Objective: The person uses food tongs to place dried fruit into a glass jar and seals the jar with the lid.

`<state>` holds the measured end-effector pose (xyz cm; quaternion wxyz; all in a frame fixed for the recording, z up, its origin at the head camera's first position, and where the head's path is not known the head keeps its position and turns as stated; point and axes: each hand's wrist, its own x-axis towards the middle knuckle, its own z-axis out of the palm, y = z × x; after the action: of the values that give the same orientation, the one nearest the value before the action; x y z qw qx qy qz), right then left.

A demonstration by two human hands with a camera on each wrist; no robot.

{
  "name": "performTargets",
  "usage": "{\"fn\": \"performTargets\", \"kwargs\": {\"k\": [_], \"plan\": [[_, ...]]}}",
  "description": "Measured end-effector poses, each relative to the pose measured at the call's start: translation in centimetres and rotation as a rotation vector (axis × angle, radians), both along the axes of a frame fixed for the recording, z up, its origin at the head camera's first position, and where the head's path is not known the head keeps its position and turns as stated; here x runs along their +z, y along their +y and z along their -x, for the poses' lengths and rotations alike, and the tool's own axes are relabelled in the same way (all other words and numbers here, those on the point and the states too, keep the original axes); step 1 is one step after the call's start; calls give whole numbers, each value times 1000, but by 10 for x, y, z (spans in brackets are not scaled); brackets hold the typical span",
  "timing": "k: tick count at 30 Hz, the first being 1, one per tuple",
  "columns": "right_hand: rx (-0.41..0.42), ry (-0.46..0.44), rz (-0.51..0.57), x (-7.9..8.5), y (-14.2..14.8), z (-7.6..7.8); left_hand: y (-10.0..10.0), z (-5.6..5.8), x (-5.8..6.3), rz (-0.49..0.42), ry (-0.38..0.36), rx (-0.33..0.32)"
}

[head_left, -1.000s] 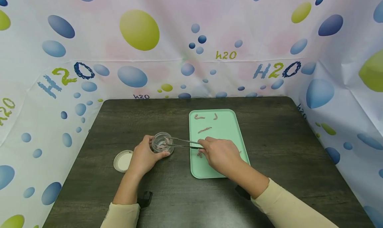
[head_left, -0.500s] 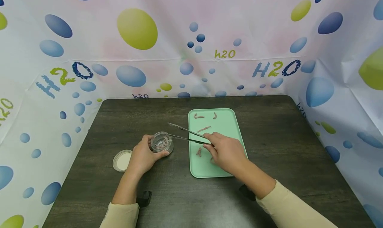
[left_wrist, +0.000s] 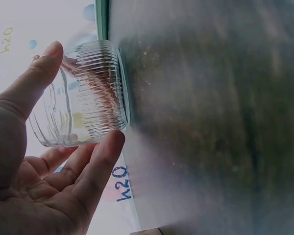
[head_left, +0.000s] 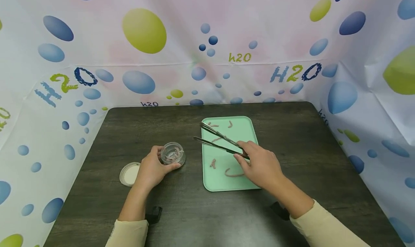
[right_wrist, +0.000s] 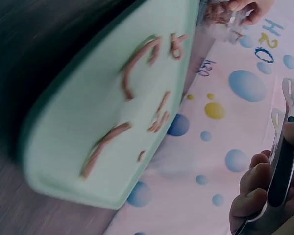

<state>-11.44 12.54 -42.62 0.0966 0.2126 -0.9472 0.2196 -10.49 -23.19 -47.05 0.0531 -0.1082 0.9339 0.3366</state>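
My left hand [head_left: 151, 169] grips a ribbed clear glass jar [head_left: 173, 154] between thumb and fingers. Pinkish-brown worm-like strands lie inside the jar; in the left wrist view they gather in the ribbed part [left_wrist: 100, 90]. With my right hand [head_left: 260, 164] I hold metal tongs [head_left: 227, 139] that have dark grips [right_wrist: 281, 174]. Their arms stand spread above the tray, and I see nothing between the tips. Several similar strands lie apart on the light green tray [head_left: 210, 180], among them a long curved one [head_left: 231, 175] near the front and a small clump [head_left: 212, 164].
A round, pale lid [head_left: 128, 175] lies on the dark wooden table [head_left: 194, 218], left of the jar and partly behind my left hand. Behind the table hangs a white sheet [head_left: 181, 34] with coloured spots. Each wrist carries a black strap or device [head_left: 154, 215].
My right hand has drawn the tongs out of the jar and moved right over the tray. The tongs' arms have spread wider. My left hand still holds the jar in about the same place.
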Motion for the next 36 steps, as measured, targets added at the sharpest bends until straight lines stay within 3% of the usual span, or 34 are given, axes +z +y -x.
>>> {"fn": "performTargets", "kwargs": {"k": [7, 16, 23, 36], "plan": [[-21, -6, -34, -10, 29, -2, 0, -1, 0, 7, -3, -1], [-101, -136, -76, -21, 75, -11, 1, 4, -3, -8, -6, -20], [-145, -225, -133, -30, 93, -19, -2, 3, 0, 1, -11, -10], [-167, -227, -204, -42, 116, -28, -2, 3, 1, -1, -13, -14]]}}
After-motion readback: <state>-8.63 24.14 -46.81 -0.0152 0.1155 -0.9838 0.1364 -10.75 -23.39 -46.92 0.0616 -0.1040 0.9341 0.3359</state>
